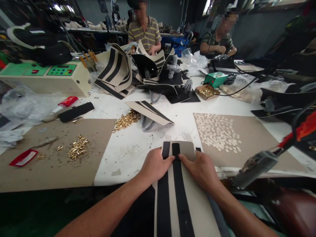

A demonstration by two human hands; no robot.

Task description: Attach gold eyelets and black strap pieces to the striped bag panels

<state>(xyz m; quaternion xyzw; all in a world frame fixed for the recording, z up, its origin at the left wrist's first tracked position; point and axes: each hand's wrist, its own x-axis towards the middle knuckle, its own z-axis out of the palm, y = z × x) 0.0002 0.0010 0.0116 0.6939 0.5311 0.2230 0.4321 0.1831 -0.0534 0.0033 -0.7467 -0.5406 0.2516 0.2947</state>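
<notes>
one striped panel (179,194), cut off at view's bottom

Nearest panel (177,191): beige w/ blk stripes running lengthwise. Piled panels (114,69) behind: same beige & blk stripes, some plain blk sides. Worktop (120,156) white w/ dk specks; L mat (54,176) & R mat (261,141) both grey-brn. Clasps (77,148) on L mat – shiny gold; small rings (217,133) on R mat pale cream. Control box (82,79) cream w/ grn faceplates, small box (217,79) teal-grn – red tag (24,158) w/ white label. Cable sleeve (306,127) orange-red. Co-worker's shirt (144,32) grey-brn w/ yellow stripes; other's top (206,42) dk camo.
</notes>
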